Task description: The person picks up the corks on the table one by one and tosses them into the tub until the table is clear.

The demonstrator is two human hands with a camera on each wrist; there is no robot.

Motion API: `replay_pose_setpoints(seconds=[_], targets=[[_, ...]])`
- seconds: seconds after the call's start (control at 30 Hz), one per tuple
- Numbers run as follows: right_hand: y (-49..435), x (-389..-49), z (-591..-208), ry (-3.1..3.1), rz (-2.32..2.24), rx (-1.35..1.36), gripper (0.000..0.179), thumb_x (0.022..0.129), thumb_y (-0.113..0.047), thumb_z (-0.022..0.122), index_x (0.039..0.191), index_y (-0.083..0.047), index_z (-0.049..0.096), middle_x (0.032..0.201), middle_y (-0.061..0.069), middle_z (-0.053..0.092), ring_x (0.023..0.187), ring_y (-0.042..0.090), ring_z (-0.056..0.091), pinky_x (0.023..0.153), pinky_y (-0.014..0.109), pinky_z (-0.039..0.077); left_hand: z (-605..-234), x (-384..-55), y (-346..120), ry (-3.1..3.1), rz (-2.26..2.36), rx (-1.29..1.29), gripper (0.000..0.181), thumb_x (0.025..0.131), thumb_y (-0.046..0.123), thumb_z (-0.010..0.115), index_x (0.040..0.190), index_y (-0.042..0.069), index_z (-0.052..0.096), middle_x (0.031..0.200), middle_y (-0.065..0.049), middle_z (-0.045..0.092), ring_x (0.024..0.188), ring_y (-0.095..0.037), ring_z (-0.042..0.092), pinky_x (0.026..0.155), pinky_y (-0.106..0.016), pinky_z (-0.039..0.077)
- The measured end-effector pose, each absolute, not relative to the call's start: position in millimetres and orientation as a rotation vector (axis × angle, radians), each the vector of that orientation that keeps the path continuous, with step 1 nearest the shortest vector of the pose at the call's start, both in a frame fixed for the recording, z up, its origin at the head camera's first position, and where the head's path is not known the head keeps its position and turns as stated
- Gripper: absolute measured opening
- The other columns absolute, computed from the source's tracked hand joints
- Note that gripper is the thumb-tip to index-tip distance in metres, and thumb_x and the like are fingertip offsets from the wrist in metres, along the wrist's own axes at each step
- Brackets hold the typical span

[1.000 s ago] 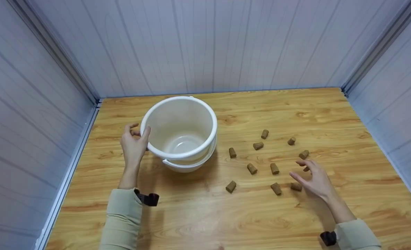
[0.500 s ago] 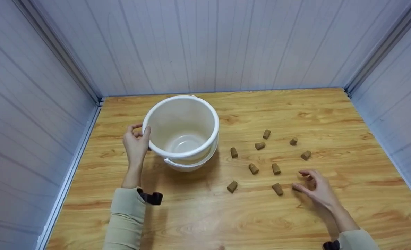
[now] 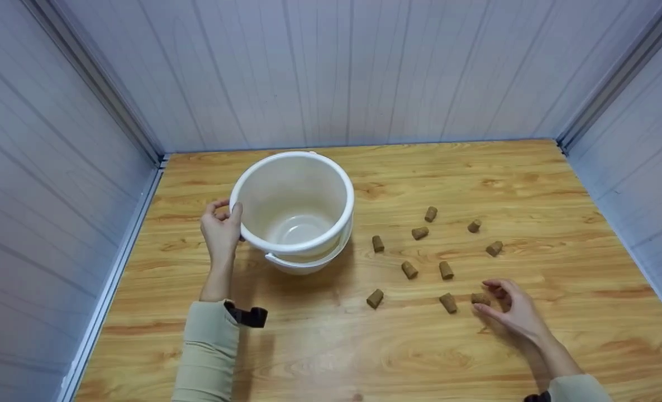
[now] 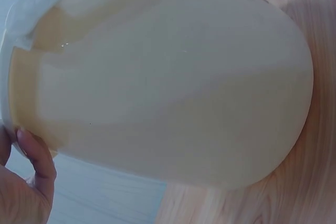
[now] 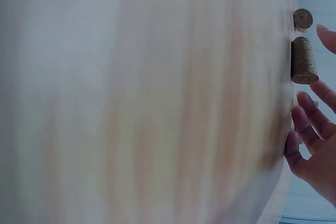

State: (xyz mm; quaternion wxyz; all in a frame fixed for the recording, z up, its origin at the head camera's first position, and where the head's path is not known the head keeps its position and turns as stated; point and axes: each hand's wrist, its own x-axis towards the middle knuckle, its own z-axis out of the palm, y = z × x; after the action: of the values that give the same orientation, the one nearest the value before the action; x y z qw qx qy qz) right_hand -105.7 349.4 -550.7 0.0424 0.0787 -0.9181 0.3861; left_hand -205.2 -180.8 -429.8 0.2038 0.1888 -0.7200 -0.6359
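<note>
At the left stands a white plastic bucket [image 3: 300, 245] with its handle hanging down the front. My left hand [image 3: 220, 234] grips its rim, thumb over the edge and fingers outside. In the left wrist view the bucket's wall [image 4: 173, 87] fills most of the picture, and the left hand [image 4: 31, 182] holds the rim at lower left. On the right, my right hand [image 3: 518, 312] is low over the table around a cork [image 3: 480, 299], thumb and forefinger apart on either side. In the right wrist view that cork [image 5: 303, 61] sits between the spread thumb and fingers.
Several other corks lie scattered on the wooden table [image 3: 331, 346] right of the bucket, one cork [image 3: 448, 303] just left of the right hand and another cork [image 3: 494, 248] beyond it. Pale panel walls [image 3: 342, 72] enclose the back and both sides.
My right hand has come down and drawn back toward the near edge, its thumb and fingers now around the nearest cork. The left hand stays on the bucket rim.
</note>
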Motion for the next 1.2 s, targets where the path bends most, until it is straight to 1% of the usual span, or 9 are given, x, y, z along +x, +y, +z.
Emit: replay_pose_setpoints(seconds=[0.3, 0.5, 0.73, 0.83, 1.0, 1.2], targets=[[349.4, -105.1, -553.1, -2.807, 1.193, 0.287, 0.049, 0.074, -0.012, 0.084, 0.115, 0.004, 0.061, 0.106, 0.01, 0.061, 0.092, 0.013, 0.053, 0.082, 0.014, 0.038, -430.5, -206.0, -175.9, -1.953, -1.75, 0.562, 0.026, 0.086, 0.0, 0.06, 0.108, -0.012, 0.06, 0.071, -0.004, 0.051, 0.048, -0.004, 0.048, 0.038, -0.014, 0.042], [349.2, -108.0, -553.8, -2.8, 1.192, 0.314, 0.045, 0.074, -0.009, 0.083, 0.112, 0.003, 0.063, 0.104, 0.009, 0.061, 0.093, 0.013, 0.054, 0.083, 0.01, 0.038, -429.7, -207.0, -173.9, -1.943, -1.726, 0.58, 0.024, 0.085, -0.001, 0.06, 0.107, -0.011, 0.06, 0.073, -0.004, 0.052, 0.053, -0.004, 0.048, 0.04, -0.013, 0.041], [349.1, -110.7, -555.5, -2.754, 1.244, 0.352, 0.036, 0.071, 0.004, 0.081, 0.102, 0.002, 0.065, 0.099, 0.01, 0.06, 0.09, 0.011, 0.055, 0.079, 0.009, 0.04, -430.1, -207.6, -173.5, -1.927, -1.709, 0.584, 0.022, 0.084, -0.003, 0.059, 0.104, -0.01, 0.059, 0.072, -0.003, 0.052, 0.058, -0.005, 0.048, 0.044, -0.013, 0.041], [348.8, -112.2, -555.4, -2.759, 1.226, 0.353, 0.033, 0.071, 0.004, 0.082, 0.099, 0.002, 0.066, 0.097, 0.009, 0.06, 0.088, 0.013, 0.056, 0.077, 0.011, 0.042, -430.0, -207.7, -173.8, -1.923, -1.715, 0.581, 0.021, 0.084, -0.003, 0.058, 0.104, -0.01, 0.058, 0.073, -0.003, 0.052, 0.059, -0.005, 0.049, 0.044, -0.013, 0.042], [348.5, -113.6, -554.2, -2.799, 1.154, 0.321, 0.027, 0.072, -0.001, 0.083, 0.095, -0.003, 0.067, 0.094, 0.004, 0.059, 0.085, 0.017, 0.055, 0.076, 0.018, 0.044, -430.1, -208.0, -173.8, -1.909, -1.731, 0.575, 0.019, 0.083, -0.003, 0.058, 0.102, -0.009, 0.058, 0.072, -0.003, 0.052, 0.059, -0.005, 0.049, 0.044, -0.014, 0.042], [347.8, -112.4, -553.1, -2.798, 1.114, 0.315, 0.023, 0.072, -0.001, 0.083, 0.089, -0.006, 0.068, 0.091, 0.0, 0.058, 0.082, 0.014, 0.053, 0.072, 0.022, 0.044, -430.2, -207.5, -172.5, -1.915, -1.731, 0.585, 0.018, 0.084, -0.004, 0.058, 0.102, -0.008, 0.058, 0.074, -0.004, 0.052, 0.065, -0.008, 0.049, 0.048, -0.014, 0.043]])
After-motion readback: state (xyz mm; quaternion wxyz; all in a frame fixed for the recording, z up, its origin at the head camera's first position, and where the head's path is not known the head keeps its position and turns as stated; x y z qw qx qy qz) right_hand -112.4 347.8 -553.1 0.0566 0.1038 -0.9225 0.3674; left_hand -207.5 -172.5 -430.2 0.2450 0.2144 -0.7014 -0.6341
